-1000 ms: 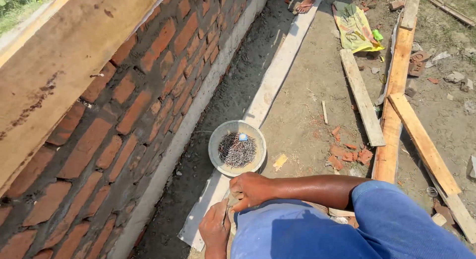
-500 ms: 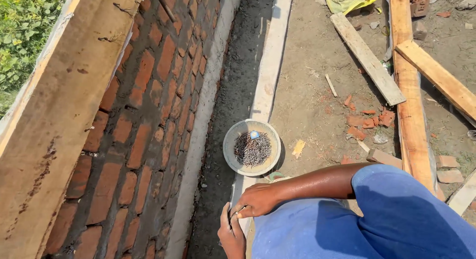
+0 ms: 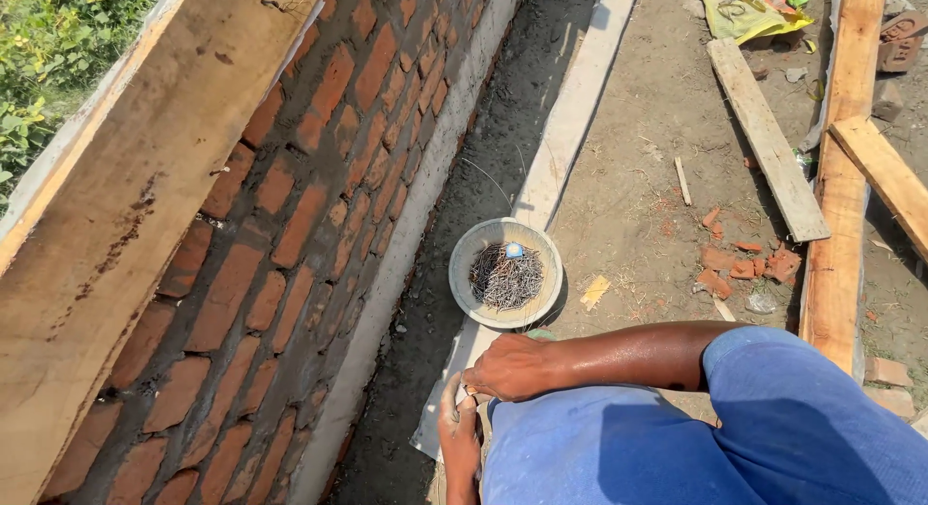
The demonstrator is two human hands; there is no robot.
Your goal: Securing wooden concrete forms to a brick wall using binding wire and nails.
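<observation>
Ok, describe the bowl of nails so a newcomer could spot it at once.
Follow the foot of the brick wall to the pale plank lying along the trench. The round bowl sits on that plank, just beyond the hands. Unlike anything near it, it holds thin dark nails.

Crumpled yellow-green sack (image 3: 749, 7) on dirt, top right, beside planks

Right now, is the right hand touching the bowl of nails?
Apart. The head view shows the right hand just below the bowl of nails, with a sliver of something green and the pale plank showing between them.
</observation>
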